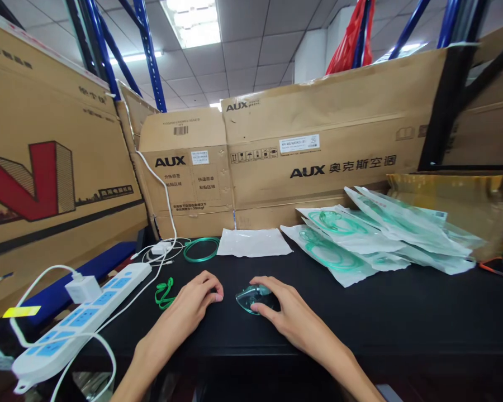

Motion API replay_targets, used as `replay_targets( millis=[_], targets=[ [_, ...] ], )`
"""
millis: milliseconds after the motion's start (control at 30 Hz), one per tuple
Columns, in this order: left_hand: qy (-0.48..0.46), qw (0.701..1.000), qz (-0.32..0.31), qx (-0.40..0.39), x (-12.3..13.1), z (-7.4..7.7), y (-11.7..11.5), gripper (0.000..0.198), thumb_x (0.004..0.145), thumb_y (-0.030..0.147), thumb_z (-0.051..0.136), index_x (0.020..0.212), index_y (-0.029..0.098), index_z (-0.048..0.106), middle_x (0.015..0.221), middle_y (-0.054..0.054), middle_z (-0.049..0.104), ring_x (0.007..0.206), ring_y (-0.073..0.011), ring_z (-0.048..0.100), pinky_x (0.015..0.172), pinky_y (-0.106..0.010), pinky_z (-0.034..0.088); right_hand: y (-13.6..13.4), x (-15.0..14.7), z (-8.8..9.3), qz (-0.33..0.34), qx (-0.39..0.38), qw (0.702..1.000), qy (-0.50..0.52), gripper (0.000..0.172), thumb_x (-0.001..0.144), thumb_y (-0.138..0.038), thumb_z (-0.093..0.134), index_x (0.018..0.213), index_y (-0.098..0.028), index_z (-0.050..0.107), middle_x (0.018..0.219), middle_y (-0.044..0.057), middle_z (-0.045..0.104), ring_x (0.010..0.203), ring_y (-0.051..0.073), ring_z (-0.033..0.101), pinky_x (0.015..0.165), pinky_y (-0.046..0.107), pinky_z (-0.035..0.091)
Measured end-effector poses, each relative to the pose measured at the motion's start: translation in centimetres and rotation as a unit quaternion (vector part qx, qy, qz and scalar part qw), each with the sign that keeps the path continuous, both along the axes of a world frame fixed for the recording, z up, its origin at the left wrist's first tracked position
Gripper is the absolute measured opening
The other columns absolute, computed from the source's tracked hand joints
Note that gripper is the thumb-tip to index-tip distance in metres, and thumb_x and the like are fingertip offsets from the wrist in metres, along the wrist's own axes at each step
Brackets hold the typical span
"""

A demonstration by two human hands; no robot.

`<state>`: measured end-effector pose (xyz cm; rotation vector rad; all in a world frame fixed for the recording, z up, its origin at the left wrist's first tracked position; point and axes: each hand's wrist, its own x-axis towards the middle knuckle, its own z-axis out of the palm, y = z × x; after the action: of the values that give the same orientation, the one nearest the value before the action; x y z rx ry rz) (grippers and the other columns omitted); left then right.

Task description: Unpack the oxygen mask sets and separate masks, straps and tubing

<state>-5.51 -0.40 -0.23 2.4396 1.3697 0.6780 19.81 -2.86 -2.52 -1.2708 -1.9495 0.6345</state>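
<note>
A clear greenish oxygen mask (246,298) rests on the black table, with my right hand (283,307) curled around its right side, thumb and fingers gripping it. My left hand (199,296) is closed above the table to the left of the mask, fingertips brought together; whether anything small is between them I cannot make out. Beside my left wrist lies a bunched green elastic strap (164,293). Farther back, a coil of green tubing (201,249) sits next to a flat white packet (255,243).
Several clear-and-white pouches with green tubing (339,245) are piled at the right. A white power strip (84,318) with plugs and cables runs along the left. Cardboard panels (268,195) wall the back. A phone-like object (501,268) lies at the right edge.
</note>
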Motion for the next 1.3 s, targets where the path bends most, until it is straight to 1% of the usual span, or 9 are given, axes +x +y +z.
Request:
replay_targets(
  millis=[167, 333, 433, 500, 600, 767, 967, 1167, 1300],
  targets=[
    [-0.048, 0.996, -0.073, 0.035, 1.5, 0.8, -1.7, 0.022, 0.103, 0.024, 0.039, 0.092, 0.024, 0.058, 0.116, -0.003, 0.063, 0.114, -0.0190, 0.059, 0.099, -0.029, 0.043, 0.2, -0.1, -0.1, -0.013, 0.008, 1.000, 0.018, 0.039, 0.089, -0.039, 0.065, 0.128, -0.032, 0.064, 0.136, 0.002, 0.065, 0.131, 0.026, 0.054, 0.111, 0.040, 0.040],
    [-0.044, 0.995, -0.084, 0.043, 3.1, 1.8, -2.9, 0.024, 0.105, 0.024, 0.037, 0.098, 0.025, 0.060, 0.120, -0.003, 0.062, 0.114, -0.0181, 0.060, 0.100, -0.029, 0.043, 0.1, -0.2, 0.3, -0.016, 0.013, 0.999, 0.033, 0.037, 0.088, -0.039, 0.067, 0.123, -0.029, 0.068, 0.130, 0.003, 0.069, 0.125, 0.028, 0.060, 0.107, 0.041, 0.043],
    [-0.048, 0.994, -0.089, 0.037, 3.5, 1.6, -2.5, 0.018, 0.104, 0.025, 0.044, 0.100, 0.025, 0.061, 0.117, -0.001, 0.065, 0.108, -0.0172, 0.062, 0.099, -0.029, 0.044, -0.1, -0.3, 0.7, -0.010, 0.015, 0.999, 0.043, 0.036, 0.087, -0.039, 0.068, 0.121, -0.028, 0.070, 0.128, 0.003, 0.070, 0.123, 0.028, 0.060, 0.107, 0.041, 0.042],
    [-0.060, 0.994, -0.087, 0.030, 3.5, 1.3, -2.0, 0.013, 0.101, 0.026, 0.051, 0.107, 0.027, 0.062, 0.116, 0.000, 0.067, 0.108, -0.0175, 0.063, 0.100, -0.029, 0.044, -0.2, -0.3, 0.9, 0.000, 0.018, 0.999, 0.051, 0.033, 0.087, -0.040, 0.066, 0.118, -0.028, 0.071, 0.125, 0.003, 0.072, 0.119, 0.027, 0.063, 0.105, 0.039, 0.044],
    [-0.090, 0.993, -0.079, 0.013, 3.4, 1.0, -1.3, 0.018, 0.098, 0.028, 0.058, 0.115, 0.029, 0.063, 0.114, 0.002, 0.070, 0.107, -0.0182, 0.064, 0.099, -0.029, 0.045, -0.3, -0.3, 1.1, 0.013, 0.020, 0.998, 0.061, 0.032, 0.088, -0.040, 0.065, 0.117, -0.028, 0.072, 0.121, 0.003, 0.074, 0.115, 0.027, 0.065, 0.101, 0.037, 0.047],
    [-0.161, 0.984, -0.075, -0.032, 3.2, 0.8, -0.5, 0.020, 0.090, 0.033, 0.069, 0.108, 0.027, 0.072, 0.109, 0.001, 0.074, 0.101, -0.0192, 0.067, 0.095, -0.028, 0.049, -0.5, -0.3, 1.4, 0.025, 0.028, 0.997, 0.074, 0.031, 0.090, -0.040, 0.063, 0.116, -0.027, 0.073, 0.117, 0.003, 0.075, 0.110, 0.026, 0.067, 0.098, 0.034, 0.048],
    [-0.224, 0.968, -0.076, -0.089, 3.4, 0.4, -0.2, 0.024, 0.087, 0.037, 0.072, 0.108, 0.026, 0.074, 0.106, 0.000, 0.075, 0.099, -0.0197, 0.068, 0.091, -0.027, 0.051, -0.6, -0.3, 1.5, 0.043, 0.034, 0.995, 0.087, 0.029, 0.091, -0.040, 0.062, 0.115, -0.028, 0.072, 0.111, 0.003, 0.075, 0.104, 0.025, 0.068, 0.095, 0.033, 0.049],
    [-0.215, 0.969, -0.071, -0.104, 3.0, 0.7, -0.5, 0.026, 0.087, 0.039, 0.072, 0.109, 0.027, 0.075, 0.108, 0.000, 0.075, 0.102, -0.0208, 0.067, 0.093, -0.029, 0.050, -0.5, -0.3, 1.6, 0.064, 0.028, 0.993, 0.096, 0.023, 0.093, -0.039, 0.062, 0.111, -0.028, 0.072, 0.105, 0.000, 0.075, 0.098, 0.021, 0.067, 0.092, 0.030, 0.048],
    [-0.224, 0.967, -0.061, -0.101, 3.0, 0.4, -0.3, 0.026, 0.085, 0.039, 0.074, 0.108, 0.026, 0.075, 0.109, -0.001, 0.075, 0.102, -0.0212, 0.067, 0.094, -0.029, 0.050, -0.6, -0.3, 1.5, 0.062, 0.026, 0.993, 0.098, 0.024, 0.093, -0.039, 0.063, 0.112, -0.028, 0.072, 0.104, -0.001, 0.075, 0.098, 0.021, 0.067, 0.091, 0.029, 0.048]
  ],
)
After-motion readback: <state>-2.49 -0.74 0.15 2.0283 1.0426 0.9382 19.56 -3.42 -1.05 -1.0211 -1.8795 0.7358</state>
